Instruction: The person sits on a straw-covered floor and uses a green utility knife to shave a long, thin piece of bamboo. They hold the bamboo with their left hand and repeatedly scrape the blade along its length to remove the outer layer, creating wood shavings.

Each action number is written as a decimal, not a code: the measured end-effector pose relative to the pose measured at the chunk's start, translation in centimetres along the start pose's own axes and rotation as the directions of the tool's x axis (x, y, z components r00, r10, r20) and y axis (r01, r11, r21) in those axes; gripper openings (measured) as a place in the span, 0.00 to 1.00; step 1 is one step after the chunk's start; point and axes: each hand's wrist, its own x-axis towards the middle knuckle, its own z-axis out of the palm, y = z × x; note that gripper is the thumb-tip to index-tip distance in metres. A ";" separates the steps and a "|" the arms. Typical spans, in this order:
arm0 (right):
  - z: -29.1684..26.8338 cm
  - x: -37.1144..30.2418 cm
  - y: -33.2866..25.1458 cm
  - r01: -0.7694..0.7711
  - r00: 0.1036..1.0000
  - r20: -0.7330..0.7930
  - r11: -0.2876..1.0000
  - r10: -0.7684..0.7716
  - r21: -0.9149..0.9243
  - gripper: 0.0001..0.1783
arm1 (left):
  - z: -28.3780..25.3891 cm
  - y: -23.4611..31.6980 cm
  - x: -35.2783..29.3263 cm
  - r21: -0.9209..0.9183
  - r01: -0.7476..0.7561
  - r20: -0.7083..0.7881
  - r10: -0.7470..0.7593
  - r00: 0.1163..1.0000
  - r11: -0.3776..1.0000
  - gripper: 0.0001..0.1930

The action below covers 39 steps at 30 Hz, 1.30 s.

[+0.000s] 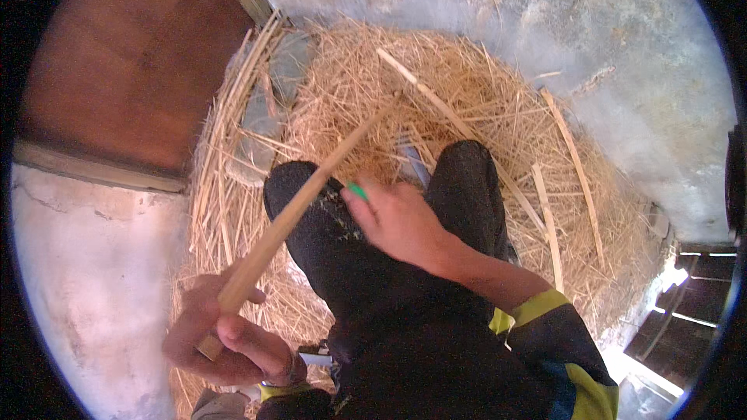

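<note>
A long, pale wooden stick (299,204) slants up and away across my left thigh. My left hand (253,346) is closed around its near end, at the lower left. Over my thighs, my right hand (405,225) is closed, just to the right of the stick. A small green piece (358,191) shows at its thumb side; the rest of what it grips is hidden, so I cannot tell its kind. The stick's far tip is over the straw and shavings.
Straw-like shavings (459,82) cover the floor around my legs. Loose wooden strips (574,167) lie to the right, and a bundle of thin strips (222,171) is at the left. A stained wall (622,54) and a brown door panel (132,62) stand close by.
</note>
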 end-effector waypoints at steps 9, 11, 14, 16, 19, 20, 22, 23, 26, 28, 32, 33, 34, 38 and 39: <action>0.4 1.3 3.1 -0.039 0.995 -0.093 0.991 0.027 -0.131 0.12 | 0.5 -1.0 0.3 -0.001 -0.023 -0.115 0.023 0.993 1.000 0.18; 1.3 0.8 2.5 0.003 0.999 -0.042 0.997 -0.006 -0.082 0.13 | 0.8 -0.7 0.3 -0.026 -0.026 -0.101 0.023 0.995 0.999 0.18; 1.3 0.9 10.1 -0.136 0.991 -0.049 0.961 0.128 -0.241 0.14 | 0.2 -0.2 0.0 -0.012 -0.003 -0.050 0.002 0.999 1.000 0.17; 0.3 1.7 12.6 -0.263 0.964 -0.103 0.924 0.243 -0.279 0.15 | 0.6 -0.5 0.4 -0.024 0.023 -0.050 -0.025 0.998 0.999 0.17; -0.5 1.0 6.7 -0.296 0.955 -0.037 0.951 0.294 -0.086 0.14 | 0.0 -0.3 0.6 -0.041 -0.006 0.001 0.006 1.000 0.999 0.16; -1.7 1.0 3.8 -0.234 0.972 -0.019 0.972 0.235 0.007 0.14 | -0.4 -0.1 0.5 -0.036 0.008 0.110 -0.004 0.994 0.999 0.17; -3.5 -0.8 -1.4 -0.112 0.990 0.094 0.986 0.101 0.125 0.14 | -1.1 -0.3 0.6 -0.084 -0.060 0.194 0.075 0.978 0.995 0.16; -4.3 -1.5 -3.8 -0.080 0.985 0.165 0.980 0.051 0.180 0.13 | -1.7 -0.5 0.6 -0.103 -0.085 0.240 0.107 0.965 0.991 0.16; -4.0 -2.6 -4.7 -0.041 0.988 0.154 0.998 0.032 0.057 0.12 | -3.7 -1.0 2.0 -0.163 -0.224 0.412 0.272 0.870 0.961 0.15; -2.7 -2.4 -1.6 -0.179 0.979 0.072 0.973 0.190 -0.143 0.12 | -2.7 -0.7 2.1 -0.186 -0.276 0.456 0.332 0.826 0.943 0.15; -2.3 -1.5 0.2 -0.083 0.996 0.005 0.988 0.084 -0.132 0.11 | -2.6 -0.3 1.9 -0.214 -0.273 0.411 0.340 0.846 0.938 0.15; -2.4 -2.1 -1.9 -0.029 0.999 0.024 0.999 0.030 -0.046 0.11 | -2.5 -0.4 1.9 -0.222 -0.281 0.417 0.351 0.838 0.934 0.15; -2.3 -2.4 -3.0 0.021 1.000 0.014 0.999 -0.022 0.038 0.10 | -2.5 -0.4 1.8 -0.228 -0.289 0.423 0.362 0.831 0.930 0.15; -2.0 -2.0 -2.8 0.094 0.995 -0.027 0.994 -0.096 -0.048 0.10 | -3.1 -0.7 2.5 -0.214 -0.289 0.522 0.359 0.773 0.933 0.16; -1.9 -1.9 -2.9 0.106 0.993 -0.038 0.992 -0.109 -0.060 0.10 | -3.1 -0.6 2.6 -0.192 -0.276 0.502 0.336 0.797 0.942 0.16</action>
